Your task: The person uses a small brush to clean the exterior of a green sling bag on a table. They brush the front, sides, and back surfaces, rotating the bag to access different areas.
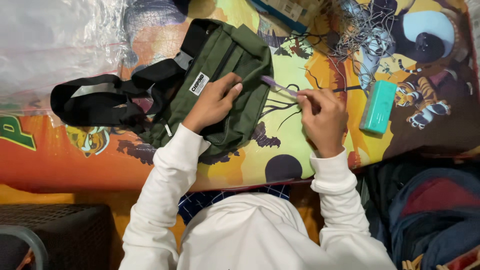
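A dark green sling bag (235, 65) with a black strap (95, 97) lies on a colourful printed mattress cover (280, 145). My left hand (212, 102) presses flat on the bag's front, fingers spread near its zip. My right hand (322, 117) pinches a thin purple tool, like a small brush or seam ripper (277, 86), whose tip touches the bag's right edge. Both arms wear white sleeves.
A teal rectangular box (378, 106) lies right of my right hand. A tangle of grey thread or cord (362, 30) sits at the top right. Clear plastic sheeting (55, 40) covers the top left. A dark woven basket (55, 235) stands bottom left; bundled cloth (430, 210) bottom right.
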